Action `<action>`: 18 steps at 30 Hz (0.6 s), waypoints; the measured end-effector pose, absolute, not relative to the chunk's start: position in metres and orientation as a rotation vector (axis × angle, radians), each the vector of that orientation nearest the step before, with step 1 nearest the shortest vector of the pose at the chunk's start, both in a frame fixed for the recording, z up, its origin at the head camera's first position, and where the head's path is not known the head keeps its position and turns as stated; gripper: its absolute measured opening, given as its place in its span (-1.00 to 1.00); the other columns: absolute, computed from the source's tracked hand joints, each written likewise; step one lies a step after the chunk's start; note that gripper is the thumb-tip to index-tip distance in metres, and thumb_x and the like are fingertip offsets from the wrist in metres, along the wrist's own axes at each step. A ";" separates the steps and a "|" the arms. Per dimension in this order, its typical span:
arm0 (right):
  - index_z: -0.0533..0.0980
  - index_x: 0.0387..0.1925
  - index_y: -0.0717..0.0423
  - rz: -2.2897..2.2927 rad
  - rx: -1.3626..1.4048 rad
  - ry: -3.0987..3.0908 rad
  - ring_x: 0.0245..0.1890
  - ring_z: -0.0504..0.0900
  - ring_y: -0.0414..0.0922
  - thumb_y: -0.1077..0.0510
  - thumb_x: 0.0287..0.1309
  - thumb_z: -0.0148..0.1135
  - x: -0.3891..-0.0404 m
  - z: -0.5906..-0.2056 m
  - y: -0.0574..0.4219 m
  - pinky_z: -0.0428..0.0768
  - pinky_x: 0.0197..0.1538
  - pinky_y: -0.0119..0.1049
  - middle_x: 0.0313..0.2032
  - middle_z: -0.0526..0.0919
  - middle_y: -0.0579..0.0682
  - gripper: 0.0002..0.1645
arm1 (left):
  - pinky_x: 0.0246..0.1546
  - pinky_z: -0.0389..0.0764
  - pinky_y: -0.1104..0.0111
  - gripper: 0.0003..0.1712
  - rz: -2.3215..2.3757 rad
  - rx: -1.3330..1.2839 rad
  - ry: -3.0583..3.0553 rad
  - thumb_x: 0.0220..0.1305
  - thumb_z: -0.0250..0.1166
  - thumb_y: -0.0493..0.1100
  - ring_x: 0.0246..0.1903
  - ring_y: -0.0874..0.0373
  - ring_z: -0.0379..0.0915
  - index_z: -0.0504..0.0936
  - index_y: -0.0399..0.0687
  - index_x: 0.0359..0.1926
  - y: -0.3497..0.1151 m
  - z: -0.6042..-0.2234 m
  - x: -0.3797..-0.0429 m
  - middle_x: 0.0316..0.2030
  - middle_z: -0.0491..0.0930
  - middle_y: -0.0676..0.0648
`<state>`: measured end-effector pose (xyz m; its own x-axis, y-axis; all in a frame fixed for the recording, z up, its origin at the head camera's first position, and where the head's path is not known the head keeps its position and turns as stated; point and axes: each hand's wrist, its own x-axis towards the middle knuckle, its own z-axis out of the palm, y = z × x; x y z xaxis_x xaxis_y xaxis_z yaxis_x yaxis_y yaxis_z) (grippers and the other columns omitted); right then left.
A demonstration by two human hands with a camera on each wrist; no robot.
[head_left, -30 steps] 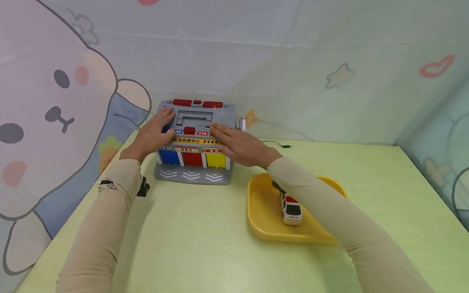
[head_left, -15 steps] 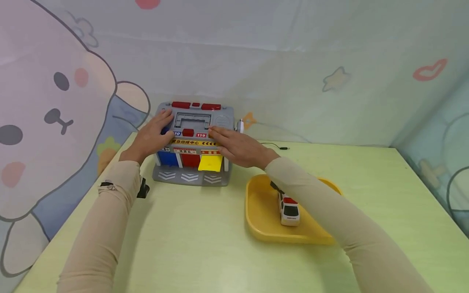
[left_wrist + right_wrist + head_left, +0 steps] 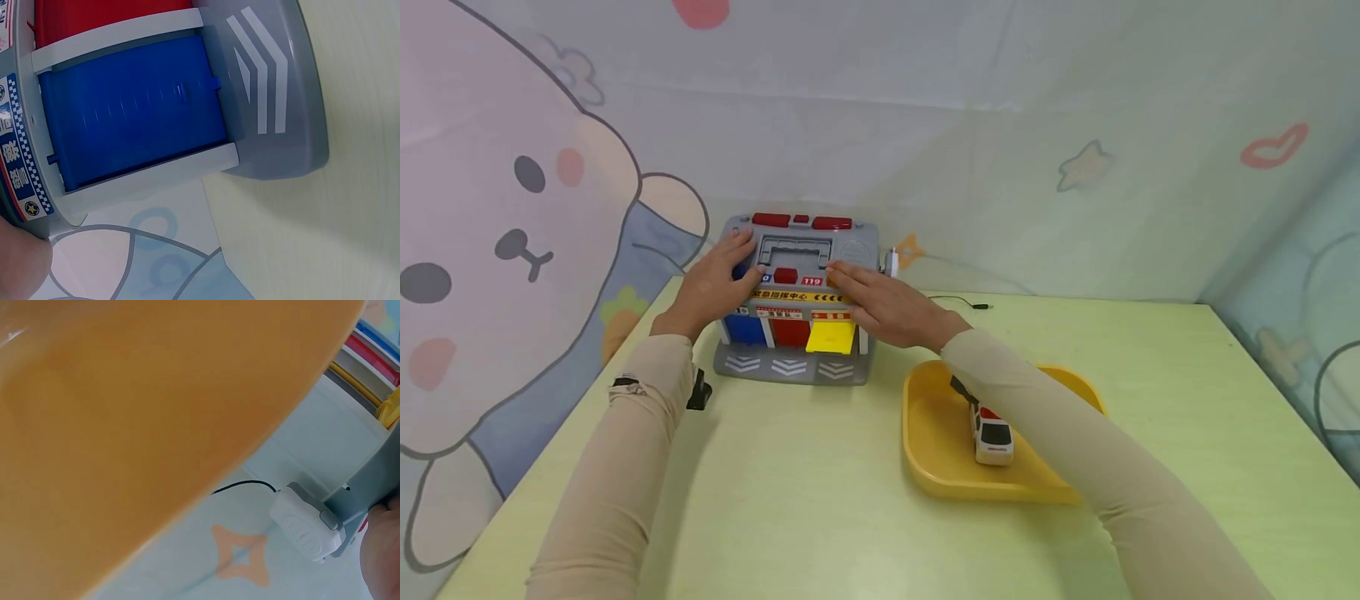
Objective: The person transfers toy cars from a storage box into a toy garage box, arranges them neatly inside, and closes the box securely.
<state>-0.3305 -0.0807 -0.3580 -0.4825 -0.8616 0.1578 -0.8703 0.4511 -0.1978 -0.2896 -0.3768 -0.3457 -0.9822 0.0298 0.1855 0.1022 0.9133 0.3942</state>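
Observation:
A grey toy rescue station [image 3: 859, 237] stands at the back left of the table in the head view. Its front has a blue door [image 3: 137, 112], a red door [image 3: 791, 332] and a yellow door [image 3: 831, 337]. The yellow door is swung up and sticks out; the other two hang down. My left hand [image 3: 715, 279] rests on the station's top left side, thumb on the front edge. My right hand [image 3: 895, 308] lies with extended fingers over the top's front right corner, where an orange button is mostly covered. In the right wrist view, a white side piece [image 3: 306, 525] sits near that hand.
A yellow tray [image 3: 921, 433] stands on the table right of the station, partly under my right forearm. Inside lies a white toy ambulance [image 3: 994, 440] with a red roof light. A thin black cable [image 3: 958, 299] runs behind, near the printed backdrop [image 3: 955, 167].
The yellow door has swung from hanging down to sticking out. Both hands keep their places on the station; the view has shifted slightly.

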 end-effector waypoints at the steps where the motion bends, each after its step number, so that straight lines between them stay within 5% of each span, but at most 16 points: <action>1: -0.08 0.59 0.02 0.398 1.581 -2.641 0.61 -0.07 -0.11 0.00 0.51 -0.27 -0.331 -0.358 -0.081 0.02 0.59 -0.20 0.61 -0.10 -0.06 -0.28 | 0.53 -0.06 -0.12 -0.24 -0.613 -0.099 -2.895 0.49 0.00 0.08 0.60 -0.08 -0.25 0.07 -0.12 0.56 -0.377 -0.345 -0.290 0.59 -0.05 -0.11; 18: -0.10 0.60 0.00 0.386 1.584 -2.671 0.61 -0.08 -0.10 -0.01 0.52 -0.24 -0.330 -0.350 -0.081 0.06 0.59 -0.19 0.62 -0.13 -0.06 -0.27 | 0.53 -0.04 -0.12 -0.23 -0.669 -0.086 -2.851 0.46 0.02 0.10 0.60 -0.04 -0.23 0.09 -0.07 0.56 -0.378 -0.348 -0.294 0.59 -0.03 -0.06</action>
